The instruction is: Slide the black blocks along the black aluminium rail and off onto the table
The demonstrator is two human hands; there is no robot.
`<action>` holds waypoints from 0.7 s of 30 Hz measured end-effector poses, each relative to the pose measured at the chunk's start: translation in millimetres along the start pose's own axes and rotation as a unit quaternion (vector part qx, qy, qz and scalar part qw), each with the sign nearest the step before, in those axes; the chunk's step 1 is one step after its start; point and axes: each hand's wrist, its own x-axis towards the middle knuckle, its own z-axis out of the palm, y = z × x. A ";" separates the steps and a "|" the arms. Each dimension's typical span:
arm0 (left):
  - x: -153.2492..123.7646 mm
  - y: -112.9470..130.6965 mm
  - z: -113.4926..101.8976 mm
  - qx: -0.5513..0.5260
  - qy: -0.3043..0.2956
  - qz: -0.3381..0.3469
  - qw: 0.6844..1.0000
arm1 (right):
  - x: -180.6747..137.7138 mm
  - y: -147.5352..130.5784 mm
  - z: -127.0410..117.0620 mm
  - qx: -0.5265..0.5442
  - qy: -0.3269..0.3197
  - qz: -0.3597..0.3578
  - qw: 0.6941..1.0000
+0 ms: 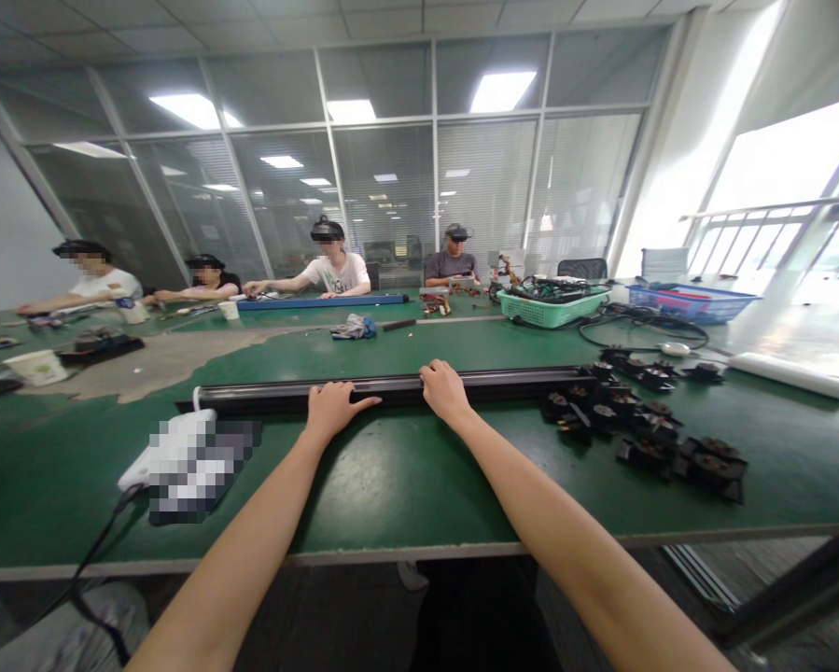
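Observation:
A long black metal rail [391, 385] lies across the green table in front of me, with a lengthwise groove along its top. My left hand [330, 411] grips it left of the middle, fingers curled over the top and thumb stretched along the near side. Right of the middle, my right hand [445, 394] is closed on the same rail, its fingertips bent over the upper edge. By the rail's left end is a white box-shaped device [171, 453] with a black cord, partly blurred out. Several black bracket-like parts [636, 411] are clustered around the right end.
A green basket [553, 310] full of cables and a blue basket [695, 303] stand at the back right. A white tube-like piece [797, 375] lies at the right. Paper cup [35, 367] stands left. Several people sit across the table, near a long blue bar [321, 301].

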 end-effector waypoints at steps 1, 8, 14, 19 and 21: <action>0.0 0.2 -0.3 -0.001 -0.004 -0.001 1.000 | -0.2 -0.1 -0.5 0.000 0.000 0.002 1.000; -0.2 1.0 -1.6 -0.003 -0.008 -0.004 1.000 | -0.6 -0.3 -1.9 -0.001 -0.006 0.006 1.000; -0.8 1.3 -1.9 -0.003 -0.004 -0.002 1.000 | -0.2 0.2 -2.1 -0.003 -0.004 0.008 1.000; -0.6 1.3 -2.0 -0.006 -0.008 -0.004 1.000 | 0.1 0.3 -2.7 -0.005 -0.007 0.010 1.000; -0.5 1.4 -2.2 -0.005 -0.010 -0.005 1.000 | 0.1 0.4 -3.0 -0.005 -0.007 0.012 1.000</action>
